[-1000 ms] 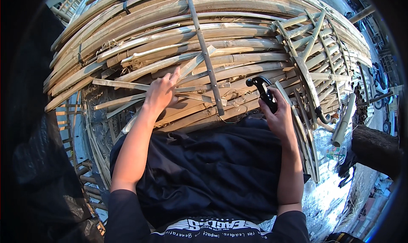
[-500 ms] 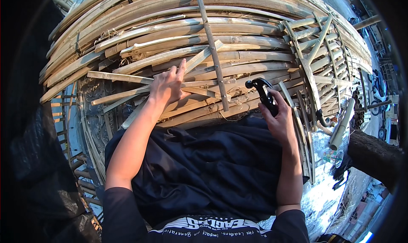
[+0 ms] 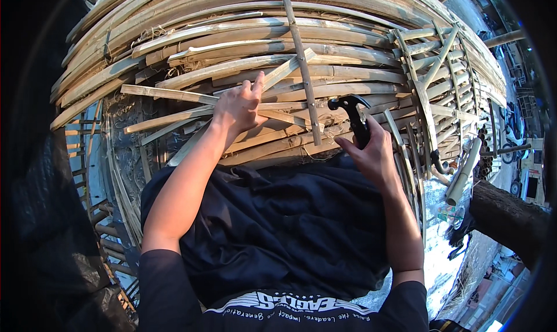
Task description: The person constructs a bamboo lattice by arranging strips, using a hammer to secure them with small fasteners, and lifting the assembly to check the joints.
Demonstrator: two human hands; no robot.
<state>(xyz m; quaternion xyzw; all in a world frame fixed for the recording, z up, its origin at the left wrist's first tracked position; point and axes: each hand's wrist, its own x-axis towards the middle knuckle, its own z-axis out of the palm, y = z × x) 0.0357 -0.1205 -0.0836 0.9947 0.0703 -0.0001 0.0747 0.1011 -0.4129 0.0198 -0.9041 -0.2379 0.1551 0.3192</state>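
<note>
My left hand (image 3: 237,107) lies over crossing bamboo strips, its forefinger stretched along a diagonal bamboo strip (image 3: 288,69). The other fingers are bent and appear to grip that strip, though their undersides are hidden. My right hand (image 3: 374,152) is wrapped round the dark handle of a black claw hammer (image 3: 355,112). The hammer's head is raised above the slats, apart from them. Between the two hands, a thin wooden crossbar (image 3: 303,71) with nail-like dots runs over the long bamboo slats (image 3: 232,42). A loose strip (image 3: 168,94) sticks out left of my left hand.
Dark cloth (image 3: 272,227) covers my lap. On the right stand a bamboo lattice (image 3: 426,82), a cut bamboo tube (image 3: 462,178) and a thick log (image 3: 507,216). Black sheeting (image 3: 46,216) hangs on the left, beside a ladder-like bamboo frame (image 3: 81,152).
The hammer has tilted more upright, its head lifted slightly, as my right hand turned. My left hand stays on the strips with its forefinger out. The whole view has shifted a little.
</note>
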